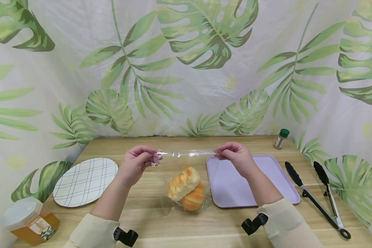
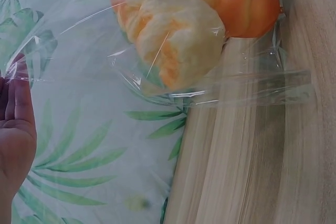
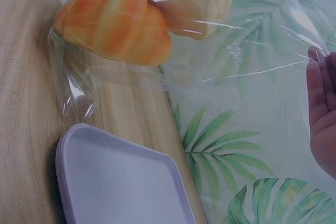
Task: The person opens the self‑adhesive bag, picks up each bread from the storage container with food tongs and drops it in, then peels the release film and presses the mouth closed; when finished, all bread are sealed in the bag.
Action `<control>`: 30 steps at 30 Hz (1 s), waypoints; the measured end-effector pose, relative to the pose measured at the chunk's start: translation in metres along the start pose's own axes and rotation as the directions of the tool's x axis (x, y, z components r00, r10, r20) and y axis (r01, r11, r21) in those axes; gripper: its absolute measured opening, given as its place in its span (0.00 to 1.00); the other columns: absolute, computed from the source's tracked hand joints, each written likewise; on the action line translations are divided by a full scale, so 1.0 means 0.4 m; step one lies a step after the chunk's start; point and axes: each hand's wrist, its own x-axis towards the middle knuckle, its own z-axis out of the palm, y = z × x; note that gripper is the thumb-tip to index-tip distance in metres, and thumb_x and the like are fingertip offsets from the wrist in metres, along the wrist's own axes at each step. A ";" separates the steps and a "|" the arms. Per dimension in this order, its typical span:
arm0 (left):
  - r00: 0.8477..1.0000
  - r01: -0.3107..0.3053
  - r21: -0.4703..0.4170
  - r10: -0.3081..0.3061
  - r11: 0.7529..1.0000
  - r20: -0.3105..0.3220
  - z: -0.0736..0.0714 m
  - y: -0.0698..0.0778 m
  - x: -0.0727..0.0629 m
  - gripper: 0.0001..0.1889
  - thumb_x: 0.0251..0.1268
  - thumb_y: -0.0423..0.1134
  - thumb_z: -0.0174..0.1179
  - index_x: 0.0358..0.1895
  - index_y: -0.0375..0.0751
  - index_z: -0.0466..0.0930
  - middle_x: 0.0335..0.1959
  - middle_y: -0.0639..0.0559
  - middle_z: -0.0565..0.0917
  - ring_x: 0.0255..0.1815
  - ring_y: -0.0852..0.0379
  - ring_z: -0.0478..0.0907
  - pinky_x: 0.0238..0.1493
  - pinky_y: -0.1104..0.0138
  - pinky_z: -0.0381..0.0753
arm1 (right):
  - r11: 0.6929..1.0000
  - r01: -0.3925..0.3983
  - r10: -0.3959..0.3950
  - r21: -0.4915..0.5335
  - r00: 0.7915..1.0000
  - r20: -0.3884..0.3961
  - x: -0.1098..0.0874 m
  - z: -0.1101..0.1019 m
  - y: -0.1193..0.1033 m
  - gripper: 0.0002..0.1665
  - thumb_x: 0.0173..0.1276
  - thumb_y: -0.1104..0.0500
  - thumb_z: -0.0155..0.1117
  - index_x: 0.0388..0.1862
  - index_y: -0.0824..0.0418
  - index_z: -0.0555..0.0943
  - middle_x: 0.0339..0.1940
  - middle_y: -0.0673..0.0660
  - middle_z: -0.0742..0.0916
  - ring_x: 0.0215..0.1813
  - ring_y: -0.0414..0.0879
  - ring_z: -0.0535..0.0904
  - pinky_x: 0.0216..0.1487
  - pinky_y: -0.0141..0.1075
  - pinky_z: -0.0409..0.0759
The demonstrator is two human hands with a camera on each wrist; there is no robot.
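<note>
A clear plastic bag (image 1: 186, 159) hangs between both hands, its top edge pulled straight. My left hand (image 1: 137, 162) pinches the bag's left top corner, where the film is bunched. The right top corner is pinched by my right hand (image 1: 235, 156). Inside, at the bottom, lie two breads: a pale twisted one (image 1: 183, 183) and a rounder orange-brown bread roll (image 1: 193, 198) partly behind it. The left wrist view shows the pale bread (image 2: 173, 35) nearer; in the right wrist view the orange-brown roll (image 3: 115, 24) is nearer, its stripes visible through the film.
A lilac tray (image 1: 235, 186) lies right of the bag, with black-tipped tongs (image 1: 319, 203) beyond it. Behind stands a green-capped spice jar (image 1: 280, 139). On the left are a checked oval plate (image 1: 86, 182) and a lidded amber container (image 1: 31, 220). A leaf-print cloth hangs behind the table.
</note>
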 end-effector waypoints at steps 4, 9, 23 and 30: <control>0.999 -0.019 0.007 0.019 1.000 0.028 0.005 0.006 -0.002 0.25 0.68 0.19 0.39 0.36 0.44 0.86 0.34 0.55 0.89 0.35 0.63 0.87 0.38 0.72 0.87 | 1.000 0.024 -0.024 0.002 0.999 0.040 -0.002 -0.005 -0.004 0.28 0.67 0.78 0.50 0.32 0.46 0.86 0.34 0.42 0.90 0.39 0.34 0.87 0.43 0.26 0.85; 0.997 -0.072 0.011 0.071 0.997 0.043 0.016 0.011 -0.004 0.19 0.74 0.26 0.44 0.36 0.44 0.86 0.35 0.53 0.90 0.35 0.63 0.87 0.38 0.71 0.87 | 0.998 0.053 -0.055 0.026 0.994 0.092 -0.005 -0.011 -0.008 0.29 0.66 0.79 0.47 0.34 0.48 0.86 0.35 0.43 0.90 0.40 0.34 0.87 0.45 0.27 0.85; 0.988 0.031 0.275 0.012 0.961 -0.155 0.032 0.011 -0.004 0.16 0.62 0.21 0.60 0.31 0.50 0.82 0.31 0.61 0.89 0.31 0.67 0.85 0.35 0.72 0.86 | 0.981 -0.085 0.076 -0.176 0.995 -0.056 -0.007 -0.001 -0.023 0.20 0.62 0.72 0.65 0.29 0.44 0.84 0.30 0.39 0.89 0.35 0.32 0.84 0.43 0.26 0.83; 0.993 -0.033 0.322 0.069 0.946 -0.099 0.034 0.009 -0.004 0.13 0.64 0.21 0.59 0.37 0.48 0.79 0.34 0.61 0.89 0.35 0.65 0.87 0.37 0.70 0.87 | 0.971 -0.110 0.092 -0.211 0.991 -0.096 -0.005 -0.002 -0.030 0.16 0.63 0.72 0.66 0.36 0.51 0.80 0.29 0.39 0.88 0.35 0.33 0.84 0.43 0.27 0.84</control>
